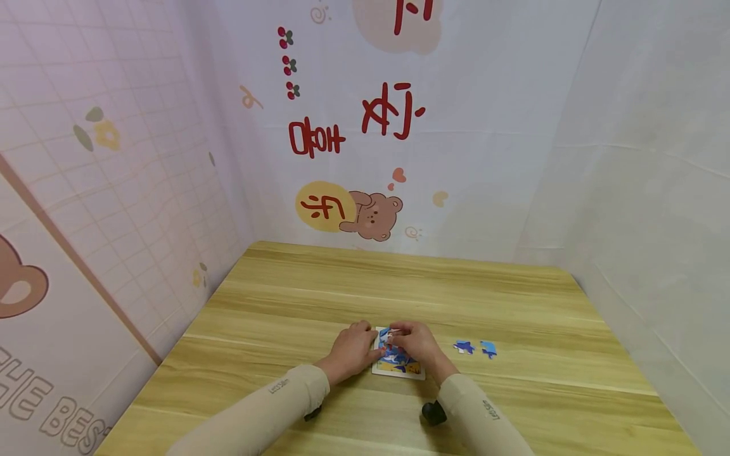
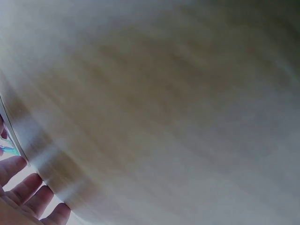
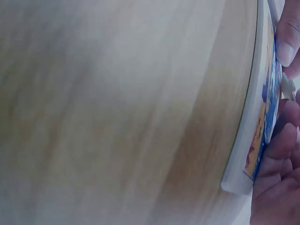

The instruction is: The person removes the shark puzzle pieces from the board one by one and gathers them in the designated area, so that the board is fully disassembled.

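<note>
A small jigsaw puzzle in a white-rimmed tray (image 1: 398, 375) lies flat on the table, its picture blue with a yellow strip along the near side. My left hand (image 1: 352, 349) rests at the tray's left edge, thumb reaching onto the picture; its spread fingers (image 2: 33, 185) show in the left wrist view. Over the upper right part of the puzzle, my right hand (image 1: 421, 345) pinches a puzzle piece (image 3: 288, 86), seen pale and edge-on in the right wrist view. The fingers partly hide the picture.
Two loose blue puzzle pieces, one star-patterned (image 1: 464, 347) and one beside it (image 1: 488, 349), lie right of the tray on the wooden table (image 1: 319, 291). Printed cloth walls (image 1: 485, 145) stand behind and at both sides. Black objects (image 1: 434, 413) show by the wrists.
</note>
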`<state>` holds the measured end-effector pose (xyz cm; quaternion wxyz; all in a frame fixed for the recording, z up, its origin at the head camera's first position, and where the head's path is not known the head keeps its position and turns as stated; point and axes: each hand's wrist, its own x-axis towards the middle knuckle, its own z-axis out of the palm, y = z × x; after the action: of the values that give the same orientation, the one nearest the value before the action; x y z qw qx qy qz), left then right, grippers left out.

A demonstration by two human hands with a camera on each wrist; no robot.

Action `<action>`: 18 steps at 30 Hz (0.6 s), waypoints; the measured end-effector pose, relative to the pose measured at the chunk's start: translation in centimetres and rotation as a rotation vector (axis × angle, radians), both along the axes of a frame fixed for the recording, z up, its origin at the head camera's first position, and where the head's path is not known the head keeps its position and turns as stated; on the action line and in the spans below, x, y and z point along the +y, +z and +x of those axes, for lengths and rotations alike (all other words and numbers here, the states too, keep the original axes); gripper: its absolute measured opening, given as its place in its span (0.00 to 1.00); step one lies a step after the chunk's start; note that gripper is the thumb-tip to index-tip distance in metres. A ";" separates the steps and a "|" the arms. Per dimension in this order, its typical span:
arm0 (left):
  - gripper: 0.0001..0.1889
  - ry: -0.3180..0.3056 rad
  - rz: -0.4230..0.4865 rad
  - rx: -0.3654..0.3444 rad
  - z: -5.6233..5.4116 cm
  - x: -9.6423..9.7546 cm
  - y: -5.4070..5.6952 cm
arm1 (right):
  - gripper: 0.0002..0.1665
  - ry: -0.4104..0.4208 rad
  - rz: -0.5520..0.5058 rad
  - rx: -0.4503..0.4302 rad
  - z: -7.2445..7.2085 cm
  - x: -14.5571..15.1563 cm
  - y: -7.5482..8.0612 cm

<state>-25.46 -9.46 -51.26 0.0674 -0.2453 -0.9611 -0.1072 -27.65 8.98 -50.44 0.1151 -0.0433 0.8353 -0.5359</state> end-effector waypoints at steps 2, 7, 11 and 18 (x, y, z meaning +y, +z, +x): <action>0.22 -0.003 -0.001 0.006 0.0 0.0 0.0 | 0.19 -0.011 -0.009 0.009 0.0 -0.1 0.0; 0.21 -0.008 0.005 0.019 0.0 0.1 -0.1 | 0.17 -0.038 -0.013 0.033 0.1 -0.3 0.0; 0.21 -0.008 0.006 0.021 -0.1 0.1 -0.1 | 0.20 -0.025 0.018 0.053 0.2 -0.4 0.1; 0.20 -0.009 0.004 0.022 0.0 0.0 0.0 | 0.21 0.002 0.034 0.047 0.1 -0.3 -0.1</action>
<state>-25.43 -9.43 -51.28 0.0778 -0.2506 -0.9590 -0.1068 -27.55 8.63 -50.56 0.0966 -0.0547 0.8466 -0.5205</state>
